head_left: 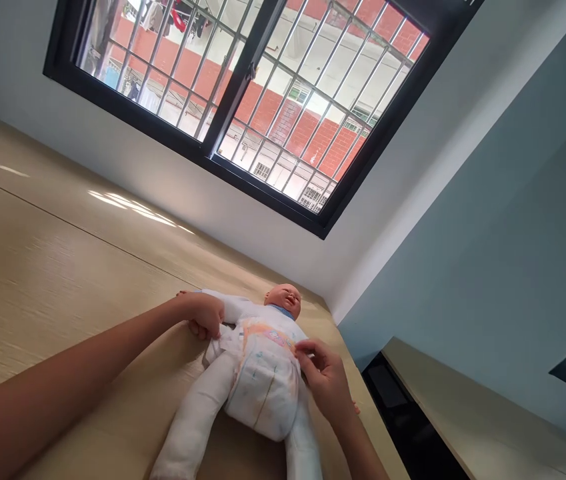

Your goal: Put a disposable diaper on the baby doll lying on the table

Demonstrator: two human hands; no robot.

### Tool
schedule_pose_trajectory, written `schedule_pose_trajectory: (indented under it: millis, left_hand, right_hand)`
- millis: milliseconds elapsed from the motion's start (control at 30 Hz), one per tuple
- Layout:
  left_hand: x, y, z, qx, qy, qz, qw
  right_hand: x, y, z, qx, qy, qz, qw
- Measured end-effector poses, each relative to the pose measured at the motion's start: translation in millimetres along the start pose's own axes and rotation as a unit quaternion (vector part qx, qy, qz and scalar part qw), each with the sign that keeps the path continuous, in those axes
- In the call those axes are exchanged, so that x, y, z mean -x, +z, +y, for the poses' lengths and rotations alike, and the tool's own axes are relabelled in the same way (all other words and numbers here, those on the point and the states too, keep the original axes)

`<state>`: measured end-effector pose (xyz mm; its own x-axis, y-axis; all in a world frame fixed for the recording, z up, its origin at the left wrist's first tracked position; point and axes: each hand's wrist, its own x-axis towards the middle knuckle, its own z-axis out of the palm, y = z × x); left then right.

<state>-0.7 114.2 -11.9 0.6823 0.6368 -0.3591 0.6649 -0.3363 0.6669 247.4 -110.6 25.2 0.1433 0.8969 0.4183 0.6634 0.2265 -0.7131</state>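
Note:
A baby doll (283, 299) in white clothing lies on its back on the wooden tabletop (63, 267), head toward the window. A white diaper (263, 390) with an orange patterned waistband covers its hips and belly. My left hand (205, 315) is closed at the doll's side, gripping the diaper's white side flap. On the other side, my right hand (323, 373) pinches the edge of the diaper near the waistband, thumb and forefinger together. The doll's legs stretch toward me, and its feet are mostly cut off by the frame's lower edge.
A barred window (243, 100) with a black frame is in the wall behind the table. To the right, past the table's edge, stands a second wooden surface (463, 407) with a dark side. A seam runs across the tabletop at left.

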Motion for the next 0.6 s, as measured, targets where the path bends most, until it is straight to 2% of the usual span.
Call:
schedule_pose_trajectory:
  millis: [100,200,300,400,467,600]
  left_hand:
    - [1.7,-2.0,-4.0,0.023,0.002,-0.017,1.0]
    - [1.6,-1.2,-4.7,0.026,0.004,-0.024,0.999]
    - [2.3,-1.2,-3.1,0.022,0.004,-0.03,0.999]
    - [3.7,-2.4,-1.3,0.014,0.005,-0.032,0.999]
    - [4.2,-2.8,-0.6,0.009,0.007,-0.029,1.0]
    - [3.6,0.0,2.5,-0.005,0.034,-0.005,0.999]
  right_hand:
    - [-31.5,16.6,-31.0,0.012,-0.007,-0.085,0.996]
    - [-72.1,40.6,-50.9,0.09,-0.043,-0.183,0.978]
    - [-110.1,59.9,-58.3,0.175,0.007,-0.254,0.951]
    - [-131.3,70.9,-60.1,0.25,0.047,-0.342,0.904]
    - [-133.8,76.4,-59.1,0.256,0.034,-0.348,0.901]
    - [-121.5,90.3,-48.5,0.233,0.004,-0.263,0.936]
